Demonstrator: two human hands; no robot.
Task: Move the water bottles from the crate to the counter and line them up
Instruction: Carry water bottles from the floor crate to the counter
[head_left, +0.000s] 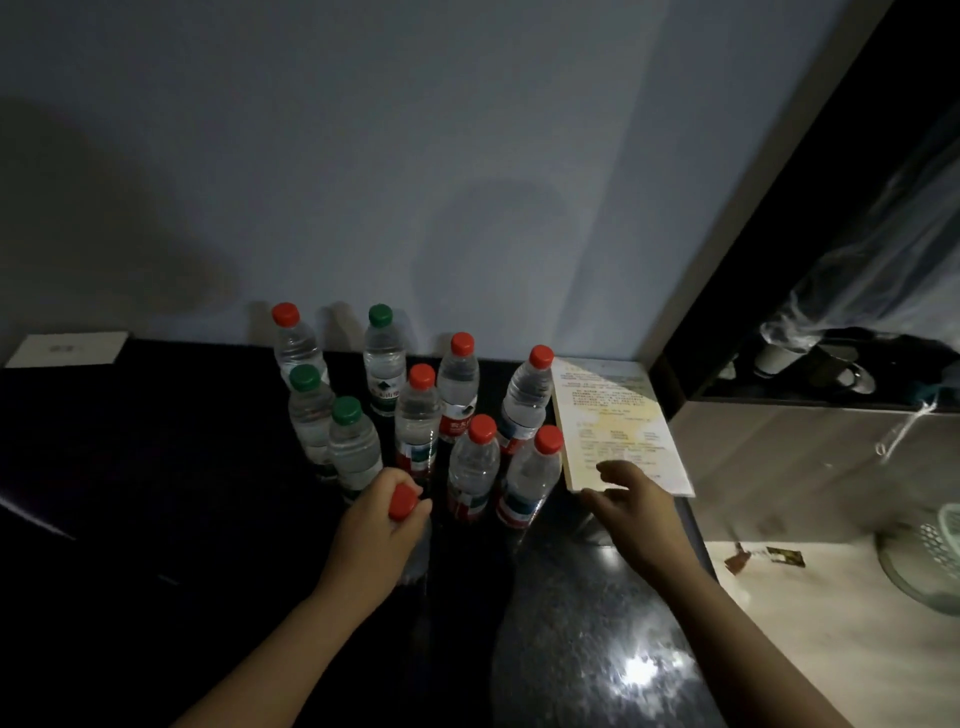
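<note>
Bare forearms reach in from the near edge. Curled round the neck of a clear plastic water bottle with a red cap (403, 502), the left grip (382, 522) holds it upright at the near side of the cluster, over the dark speckled stone surface (571, 623); I cannot tell whether its base rests there. The right grip (636, 512) is open with relaxed fingers, at the near corner of a pale printed sheet (608, 415); contact is unclear. Nine more clear bottles (470, 467) stand bunched just beyond, six red-capped and three green-capped, reaching back to the far grey wall (467, 130).
</note>
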